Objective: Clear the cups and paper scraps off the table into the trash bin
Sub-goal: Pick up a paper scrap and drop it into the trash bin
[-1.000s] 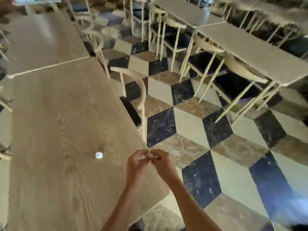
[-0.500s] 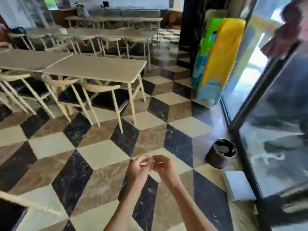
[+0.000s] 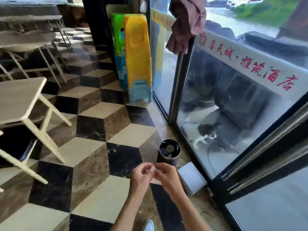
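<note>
A small white paper scrap (image 3: pixel 152 169) is pinched between the fingertips of my left hand (image 3: pixel 141 175) and my right hand (image 3: pixel 164 174), held in front of me above the floor. Just beyond my hands stands a round black trash bin (image 3: pixel 168 154) on the floor by the glass door; something round and pale lies inside it. My hands are a little short of the bin's rim. No cups are in view.
A pale wooden table (image 3: pixel 18 99) with slanted legs stands at the left. Stacked yellow, green and blue plastic stools (image 3: pixel 135 57) lean by the pillar. A white box (image 3: pixel 192 178) lies right of the bin. Glass door (image 3: pixel 225 105) at right; a cat (image 3: pixel 205 134) shows behind it.
The view swung from the table to the floor by the door. The trash bin has come much closer, now just ahead of my hands, which still hold the scrap together.
</note>
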Motion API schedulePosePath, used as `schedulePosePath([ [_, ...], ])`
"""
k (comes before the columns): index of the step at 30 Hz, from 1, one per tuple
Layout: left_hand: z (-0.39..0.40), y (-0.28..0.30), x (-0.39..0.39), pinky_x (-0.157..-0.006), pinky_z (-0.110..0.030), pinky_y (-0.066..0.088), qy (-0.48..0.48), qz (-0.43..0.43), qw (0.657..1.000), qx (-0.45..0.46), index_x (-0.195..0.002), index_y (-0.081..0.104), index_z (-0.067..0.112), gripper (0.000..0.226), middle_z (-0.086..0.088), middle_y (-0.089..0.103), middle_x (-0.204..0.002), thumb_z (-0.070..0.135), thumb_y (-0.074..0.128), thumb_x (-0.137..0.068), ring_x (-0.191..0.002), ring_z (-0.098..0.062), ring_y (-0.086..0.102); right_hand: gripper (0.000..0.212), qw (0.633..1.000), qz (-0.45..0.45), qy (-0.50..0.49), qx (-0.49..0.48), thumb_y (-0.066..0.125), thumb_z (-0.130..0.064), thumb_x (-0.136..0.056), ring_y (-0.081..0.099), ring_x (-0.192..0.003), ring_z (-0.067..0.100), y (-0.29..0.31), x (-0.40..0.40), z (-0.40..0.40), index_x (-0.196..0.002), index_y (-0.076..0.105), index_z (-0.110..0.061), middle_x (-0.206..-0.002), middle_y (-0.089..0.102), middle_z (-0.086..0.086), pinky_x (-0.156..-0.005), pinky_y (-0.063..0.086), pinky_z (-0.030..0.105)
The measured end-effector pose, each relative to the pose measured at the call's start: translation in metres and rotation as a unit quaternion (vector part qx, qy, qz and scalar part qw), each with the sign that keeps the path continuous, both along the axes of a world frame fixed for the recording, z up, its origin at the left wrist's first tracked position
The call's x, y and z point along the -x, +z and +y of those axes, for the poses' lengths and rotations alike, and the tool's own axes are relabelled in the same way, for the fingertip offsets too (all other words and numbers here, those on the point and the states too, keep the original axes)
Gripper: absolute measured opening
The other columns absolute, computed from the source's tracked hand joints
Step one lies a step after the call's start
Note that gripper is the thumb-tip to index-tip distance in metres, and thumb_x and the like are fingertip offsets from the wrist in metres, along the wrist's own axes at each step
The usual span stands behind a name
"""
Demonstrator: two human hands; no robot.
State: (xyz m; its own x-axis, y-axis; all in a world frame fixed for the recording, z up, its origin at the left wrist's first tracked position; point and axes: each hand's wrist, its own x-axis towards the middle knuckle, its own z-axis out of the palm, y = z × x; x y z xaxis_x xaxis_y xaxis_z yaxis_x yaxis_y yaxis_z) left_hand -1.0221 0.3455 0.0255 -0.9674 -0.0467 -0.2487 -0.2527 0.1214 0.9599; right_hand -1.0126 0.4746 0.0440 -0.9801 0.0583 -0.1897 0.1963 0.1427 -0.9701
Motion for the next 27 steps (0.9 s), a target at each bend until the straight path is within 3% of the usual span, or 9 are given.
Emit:
schedulePosePath([
  [3,0.026,0.0,0.056,-0.075,-0.03,0.062,-0.037,-0.003,0.999,0.001,-0.091,0.076,0.025,0.009,0.006,0.078,-0.086,0.017,0.074,-0.088,-0.086,-0.012,0.075,0.013,0.999,-0.011,-0.033,-0.039,0.068,-0.009,-0.09,0.076,-0.082,0.022,-0.002,0.049,0.027,-0.097,0.079,-0.007,-0.087,0.08,0.011,-0.074,0.062,0.038],
  [6,0.053,-0.003,0.104,-0.071,-0.025,0.06,-0.056,-0.017,0.998,-0.002,-0.089,0.076,0.025,0.011,0.008,0.078,-0.084,0.015,0.075,-0.087,-0.083,-0.01,0.075,0.014,0.997,-0.031,-0.054,-0.055,0.068,-0.012,-0.089,0.073,-0.073,0.008,-0.004,0.091,0.05,-0.096,0.08,-0.012,-0.083,0.08,0.004,-0.065,0.055,0.021],
  [9,0.086,-0.016,0.166,-0.075,-0.03,0.062,-0.068,-0.034,0.997,0.0,-0.091,0.076,0.024,0.01,0.006,0.078,-0.085,0.016,0.076,-0.086,-0.085,-0.013,0.075,0.015,0.996,-0.046,-0.064,-0.05,0.067,-0.014,-0.089,0.071,-0.071,0.002,-0.014,0.148,0.086,-0.097,0.08,-0.015,-0.082,0.08,0.0,-0.063,0.049,0.013],
  [13,0.113,-0.031,0.213,-0.08,-0.034,0.062,-0.088,-0.051,0.995,0.02,-0.096,0.076,0.027,0.011,0.01,0.078,-0.088,0.021,0.075,-0.087,-0.086,-0.008,0.075,0.012,0.995,-0.063,-0.047,-0.058,0.066,-0.015,-0.09,0.066,-0.064,-0.002,-0.026,0.193,0.117,-0.09,0.079,-0.013,-0.072,0.075,-0.007,-0.06,0.046,0.011],
  [17,0.147,-0.057,0.26,-0.074,-0.024,0.06,-0.074,-0.066,0.995,0.033,-0.093,0.075,0.036,0.013,0.013,0.078,-0.089,0.025,0.074,-0.086,-0.087,-0.007,0.074,0.013,0.995,-0.081,-0.045,-0.041,0.065,-0.014,-0.092,0.07,-0.071,0.01,-0.057,0.246,0.15,-0.094,0.078,-0.011,-0.083,0.079,0.004,-0.063,0.052,0.02],
  [21,0.183,-0.081,0.304,-0.084,-0.039,0.061,-0.062,-0.108,0.992,0.036,-0.1,0.074,0.021,0.013,-0.002,0.077,-0.095,0.015,0.072,-0.089,-0.093,-0.02,0.074,0.014,0.991,-0.123,-0.047,-0.037,0.069,-0.01,-0.09,0.075,-0.076,0.013,-0.09,0.295,0.182,-0.098,0.079,-0.01,-0.085,0.081,0.005,-0.064,0.055,0.019],
  [25,0.204,-0.105,0.342,-0.076,-0.018,0.057,-0.04,-0.14,0.988,0.061,-0.091,0.069,0.037,0.02,0.005,0.076,-0.093,0.018,0.075,-0.086,-0.085,-0.001,0.071,0.01,0.983,-0.172,-0.034,-0.049,0.07,-0.008,-0.084,0.064,-0.065,-0.002,-0.126,0.337,0.203,-0.092,0.077,-0.008,-0.073,0.074,-0.005,-0.061,0.047,0.013],
  [27,0.211,-0.123,0.364,-0.071,-0.014,0.054,-0.025,-0.156,0.985,0.064,-0.085,0.07,0.036,0.022,0.006,0.076,-0.087,0.015,0.077,-0.084,-0.082,-0.002,0.072,0.015,0.979,-0.195,-0.029,-0.047,0.07,-0.009,-0.084,0.065,-0.071,0.003,-0.147,0.358,0.211,-0.098,0.076,-0.008,-0.08,0.075,-0.004,-0.063,0.047,0.013],
])
